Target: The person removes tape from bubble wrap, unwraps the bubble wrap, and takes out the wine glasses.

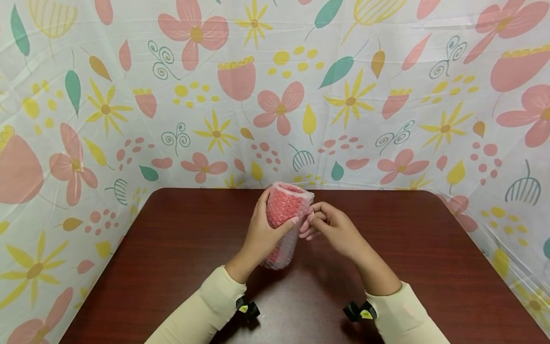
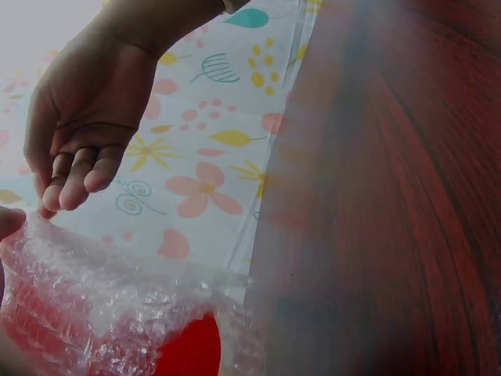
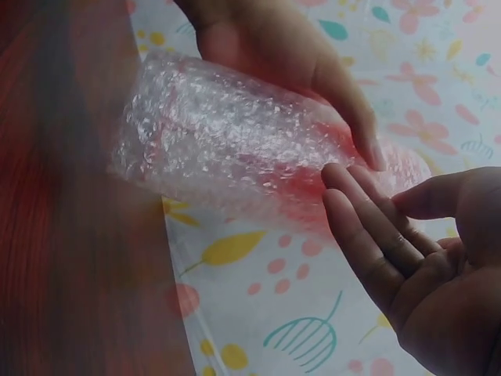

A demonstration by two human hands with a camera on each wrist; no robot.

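A red object, seemingly a cylinder, is wrapped in clear bubble wrap [image 1: 283, 210] and stands tilted above the table in the head view. My left hand [image 1: 263, 231] grips it around the side, thumb across the front. At the wrap's right edge, near the top, my right hand [image 1: 333, 227] has its thumb and index finger together, pinching the edge. Its other fingers [image 3: 368, 235] are loosely extended beside the wrap in the right wrist view. From the left wrist, the red surface [image 2: 192, 348] shows bare inside the wrap's open end.
The dark reddish-brown wooden table [image 1: 180, 248] lies beneath both hands. Behind it hangs a white cloth [image 1: 240, 114] printed with flowers and leaves, meeting the table's back edge. Small black devices [image 1: 248, 309] sit at both sleeve cuffs.
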